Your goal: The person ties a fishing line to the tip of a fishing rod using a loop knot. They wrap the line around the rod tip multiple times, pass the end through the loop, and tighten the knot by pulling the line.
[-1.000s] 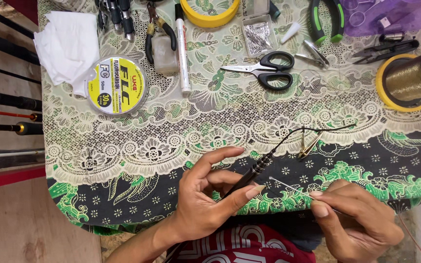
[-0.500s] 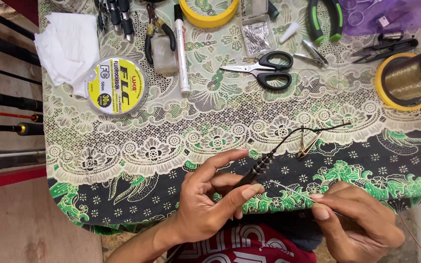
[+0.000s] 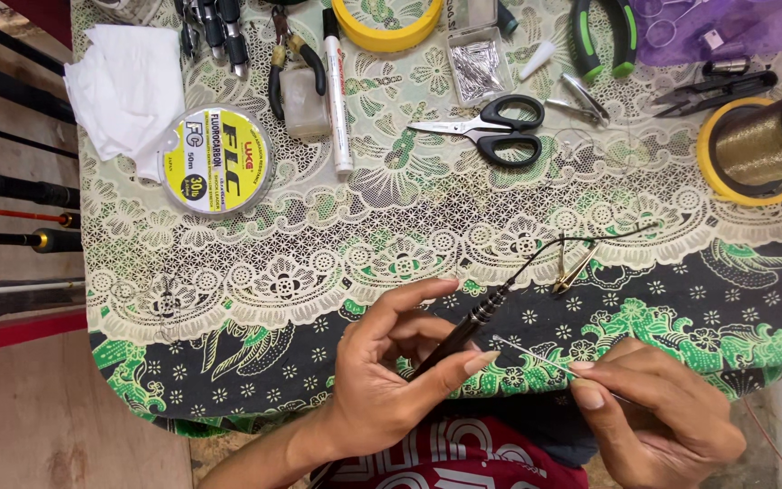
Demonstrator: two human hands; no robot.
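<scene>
Pinching a slim black rod-like tool (image 3: 459,337) between thumb and fingers, your left hand (image 3: 382,380) holds it slanted over the near edge of the table, while your right hand (image 3: 658,417) nips the end of a thin wire (image 3: 536,356) whose tip lies just beside that tool. Your patterned cloth (image 3: 319,272), cream lace print with a black-and-green floral border, covers the table and carries black-handled scissors (image 3: 491,127), a round yellow line spool (image 3: 217,161), a white marker (image 3: 337,91), a crumpled white tissue (image 3: 124,86) and a large spool of golden line (image 3: 758,145) along its far side. Beside the table on your left, several rods (image 3: 15,213) lie across a wooden floor (image 3: 38,417).
</scene>
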